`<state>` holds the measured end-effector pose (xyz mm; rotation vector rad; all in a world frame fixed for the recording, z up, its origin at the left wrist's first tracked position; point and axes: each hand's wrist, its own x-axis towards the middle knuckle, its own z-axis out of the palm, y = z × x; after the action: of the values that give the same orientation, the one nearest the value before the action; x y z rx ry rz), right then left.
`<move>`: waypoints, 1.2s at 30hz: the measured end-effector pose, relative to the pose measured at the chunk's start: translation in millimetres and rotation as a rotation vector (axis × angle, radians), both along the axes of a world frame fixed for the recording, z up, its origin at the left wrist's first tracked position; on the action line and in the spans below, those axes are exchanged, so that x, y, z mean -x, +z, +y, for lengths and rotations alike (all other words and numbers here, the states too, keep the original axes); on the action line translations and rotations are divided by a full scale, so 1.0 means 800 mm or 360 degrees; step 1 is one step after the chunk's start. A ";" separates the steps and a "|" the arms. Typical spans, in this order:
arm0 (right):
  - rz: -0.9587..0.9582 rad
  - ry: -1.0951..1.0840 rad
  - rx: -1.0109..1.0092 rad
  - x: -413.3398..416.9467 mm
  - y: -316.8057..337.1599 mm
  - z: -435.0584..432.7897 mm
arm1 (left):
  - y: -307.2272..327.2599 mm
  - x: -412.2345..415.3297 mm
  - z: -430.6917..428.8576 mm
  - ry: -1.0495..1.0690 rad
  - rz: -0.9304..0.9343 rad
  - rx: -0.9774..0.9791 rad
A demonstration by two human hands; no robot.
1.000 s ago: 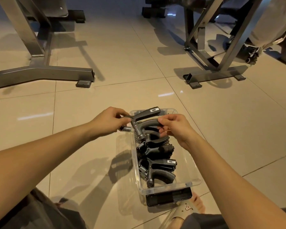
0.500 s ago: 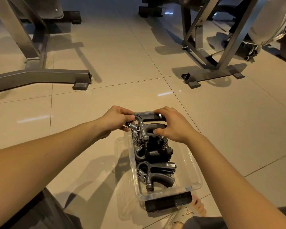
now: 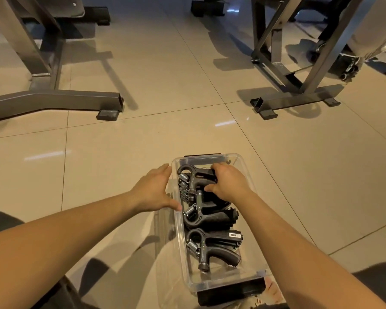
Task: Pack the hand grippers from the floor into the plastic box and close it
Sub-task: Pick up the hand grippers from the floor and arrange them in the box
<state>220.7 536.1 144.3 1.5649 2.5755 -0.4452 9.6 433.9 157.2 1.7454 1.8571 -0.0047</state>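
- A clear plastic box [image 3: 223, 283] stands on the tiled floor [image 3: 120, 163] at the lower centre of the frame, its long side running away from the camera and its top uncovered.
- Dark hand grippers with coiled metal springs lie in a row inside the box, their springs toward its left wall.
- The nearest hand gripper [image 3: 212, 248] lies close to the bottom end, a middle hand gripper [image 3: 212, 217] lies above it, and the far hand gripper [image 3: 193, 175] is at the top end.
- The right grip [image 3: 230, 181] reaches down into the top end of the box, its fingers and thumb curled round the handles of the far hand gripper.
- The left grip [image 3: 153, 190] is outside the box, spread with straight fingers along the left wall. Its thumb touches the rim and it holds nothing.
- A black latch [image 3: 230, 291] sits on the bottom end of the box, and the edge of another black latch [image 3: 202, 156] shows at the top end.
- A see-through sheet [image 3: 161, 233] lies against the left wall; whether it is the lid cannot be told.
- A grey metal frame [image 3: 54, 101] stands in the upper left of the frame and another metal frame [image 3: 294, 101] in the upper right.
- A light trouser leg [image 3: 370, 30] and a dark shoe [image 3: 343, 65] show at the upper right edge.
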 end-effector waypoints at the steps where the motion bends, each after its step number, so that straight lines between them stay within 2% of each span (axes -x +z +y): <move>1: -0.0006 -0.0010 -0.0003 0.002 -0.006 0.001 | -0.001 0.001 0.001 -0.0024 0.0009 -0.0029; 7: -0.0079 0.0033 0.0004 0.001 -0.024 0.006 | -0.003 0.005 0.007 -0.0141 0.0074 -0.0060; 15: -0.0098 0.0067 0.0264 0.001 -0.013 0.023 | 0.001 0.003 0.010 -0.0116 0.0058 -0.0035; 26: -0.0073 -0.0008 0.0193 0.005 -0.012 0.003 | 0.015 -0.003 -0.002 -0.0054 0.0061 -0.0013; 30: 0.0229 -0.0153 0.0058 -0.013 0.005 -0.004 | 0.021 -0.009 -0.010 -0.0084 0.0141 -0.0038; 36: 0.0810 -0.0605 0.0151 -0.064 0.034 -0.027 | 0.029 -0.023 0.000 -0.0108 0.0369 -0.0020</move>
<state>271.6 514.4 171.6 2.1404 2.5106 -1.1135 28.2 433.9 180.5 1.8824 1.9609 -0.2316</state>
